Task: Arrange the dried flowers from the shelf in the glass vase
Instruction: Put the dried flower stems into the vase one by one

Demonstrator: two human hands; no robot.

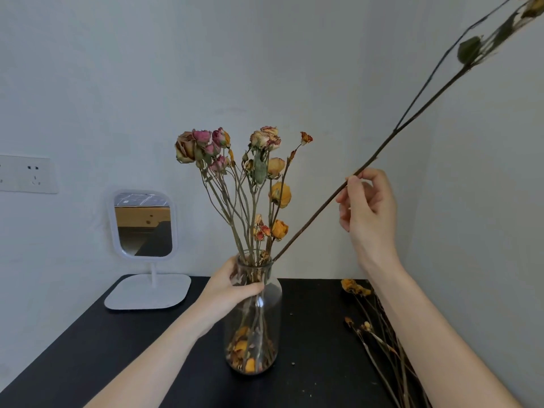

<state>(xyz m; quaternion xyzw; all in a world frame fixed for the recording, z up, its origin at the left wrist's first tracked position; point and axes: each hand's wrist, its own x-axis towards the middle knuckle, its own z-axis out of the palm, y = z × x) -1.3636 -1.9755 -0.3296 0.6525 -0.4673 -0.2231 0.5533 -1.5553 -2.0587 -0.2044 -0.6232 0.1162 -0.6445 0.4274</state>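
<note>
A clear glass vase (266,313) stands on the black table (147,363) at the centre. Several dried roses (235,154), pink, beige and orange, stand upright in it, and loose petals lie at its bottom. My left hand (232,287) grips the vase's neck. My right hand (368,207) pinches a long dark forked stem (312,219). The stem's lower end sits at the vase's mouth; it slants up to the right, with dried leaves near the frame's top corner.
More dried flowers (379,337) lie on the table at the right, partly under my right forearm. A small white mirror on a stand (144,228) is at the back left. A wall socket (26,173) is at the far left.
</note>
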